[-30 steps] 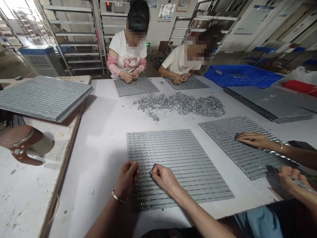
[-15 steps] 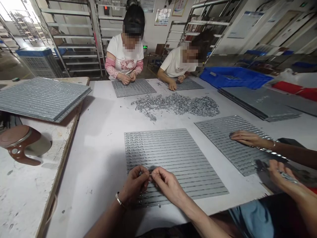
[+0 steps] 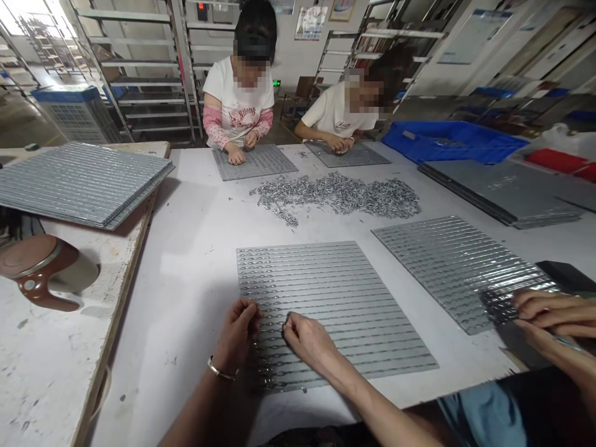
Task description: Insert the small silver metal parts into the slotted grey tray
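A ridged metal panel [image 3: 326,298] lies flat on the white table [image 3: 195,248] in front of me. My left hand [image 3: 239,332], with a bracelet on the wrist, rests curled on the panel's near left part, fingers closed. Beside it, my right hand [image 3: 307,338] is also closed in a loose fist on the panel, fingertips pinched together. What either hand holds is too small to make out. A heap of small shiny metal pieces [image 3: 339,194] lies farther back, mid-table.
A co-worker's hands [image 3: 544,313] rest on a second panel [image 3: 460,267] at the right. Two seated people work on panels [image 3: 254,162] at the far edge. Stacked panels [image 3: 79,180] and a brown lidded pot [image 3: 37,270] sit on the left bench. A blue bin [image 3: 447,141] stands far right.
My two hands met at the panel's near edge half a second ago and have now parted again. The co-worker's far hand has drawn back toward the near right corner.
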A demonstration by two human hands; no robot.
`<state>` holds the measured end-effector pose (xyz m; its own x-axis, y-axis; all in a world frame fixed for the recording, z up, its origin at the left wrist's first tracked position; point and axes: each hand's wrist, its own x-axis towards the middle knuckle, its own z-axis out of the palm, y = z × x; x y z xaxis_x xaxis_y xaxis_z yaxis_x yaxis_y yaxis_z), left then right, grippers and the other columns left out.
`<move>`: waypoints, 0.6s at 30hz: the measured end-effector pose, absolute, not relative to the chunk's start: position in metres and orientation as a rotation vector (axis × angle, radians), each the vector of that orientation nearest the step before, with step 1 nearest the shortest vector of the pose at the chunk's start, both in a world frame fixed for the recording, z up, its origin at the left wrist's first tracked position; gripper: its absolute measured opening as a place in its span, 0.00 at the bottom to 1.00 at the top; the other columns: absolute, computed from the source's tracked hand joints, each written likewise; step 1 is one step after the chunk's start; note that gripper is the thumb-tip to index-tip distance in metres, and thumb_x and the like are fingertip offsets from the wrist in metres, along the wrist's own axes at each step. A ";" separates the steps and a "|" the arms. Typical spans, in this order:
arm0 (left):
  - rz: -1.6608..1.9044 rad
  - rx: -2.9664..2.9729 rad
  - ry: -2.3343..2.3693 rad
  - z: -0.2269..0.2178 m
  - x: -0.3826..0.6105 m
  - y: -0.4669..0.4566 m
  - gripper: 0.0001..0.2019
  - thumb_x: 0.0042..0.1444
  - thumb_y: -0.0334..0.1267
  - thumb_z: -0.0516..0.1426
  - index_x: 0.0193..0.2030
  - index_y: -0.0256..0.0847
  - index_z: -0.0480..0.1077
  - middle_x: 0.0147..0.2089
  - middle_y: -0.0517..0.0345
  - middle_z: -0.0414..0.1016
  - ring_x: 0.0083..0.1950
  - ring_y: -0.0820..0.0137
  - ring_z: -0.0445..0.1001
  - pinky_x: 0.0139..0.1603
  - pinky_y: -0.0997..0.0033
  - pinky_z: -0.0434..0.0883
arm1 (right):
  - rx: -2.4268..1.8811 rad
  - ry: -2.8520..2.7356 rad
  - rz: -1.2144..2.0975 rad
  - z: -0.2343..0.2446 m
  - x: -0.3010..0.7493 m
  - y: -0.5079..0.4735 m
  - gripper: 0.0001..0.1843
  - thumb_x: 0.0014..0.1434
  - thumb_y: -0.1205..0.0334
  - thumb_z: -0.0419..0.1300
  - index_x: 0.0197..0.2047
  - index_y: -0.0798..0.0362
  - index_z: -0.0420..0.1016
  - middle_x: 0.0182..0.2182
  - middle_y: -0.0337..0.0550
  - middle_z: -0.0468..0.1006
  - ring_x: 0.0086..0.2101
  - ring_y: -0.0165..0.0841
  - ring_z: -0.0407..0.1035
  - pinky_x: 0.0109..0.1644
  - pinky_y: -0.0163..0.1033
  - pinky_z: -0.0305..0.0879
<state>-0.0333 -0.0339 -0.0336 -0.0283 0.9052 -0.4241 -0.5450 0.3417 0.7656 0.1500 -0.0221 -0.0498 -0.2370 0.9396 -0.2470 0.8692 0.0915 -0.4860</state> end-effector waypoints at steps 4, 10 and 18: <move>1.208 0.518 1.074 -0.032 -0.029 -0.036 0.23 0.47 0.56 0.69 0.32 0.40 0.67 0.29 0.62 0.72 0.22 0.80 0.59 0.20 0.79 0.54 | -1.825 -2.195 0.826 -0.045 0.156 -0.022 0.12 0.65 0.64 0.52 0.30 0.51 0.70 0.26 0.42 0.79 0.28 0.34 0.72 0.34 0.36 0.57; 0.991 0.718 1.108 -0.027 -0.017 -0.050 0.27 0.60 0.66 0.54 0.44 0.41 0.70 0.27 0.61 0.71 0.20 0.76 0.58 0.19 0.76 0.51 | -1.403 -2.090 0.752 -0.011 0.162 -0.044 0.13 0.71 0.57 0.52 0.37 0.50 0.73 0.30 0.41 0.77 0.32 0.34 0.72 0.38 0.38 0.67; 0.991 1.156 1.054 -0.044 -0.012 -0.062 0.20 0.62 0.60 0.56 0.43 0.43 0.72 0.38 0.54 0.72 0.42 0.62 0.71 0.45 0.62 0.71 | -1.166 -2.303 0.535 -0.021 0.154 -0.067 0.16 0.69 0.69 0.50 0.34 0.50 0.75 0.30 0.42 0.75 0.33 0.33 0.71 0.38 0.37 0.68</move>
<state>-0.0117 -0.0619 -0.0436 0.2206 0.9679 -0.1202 -0.0608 0.1367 0.9887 0.1541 -0.0666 -0.0206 -0.5079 0.8229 0.2545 0.6264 0.5557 -0.5467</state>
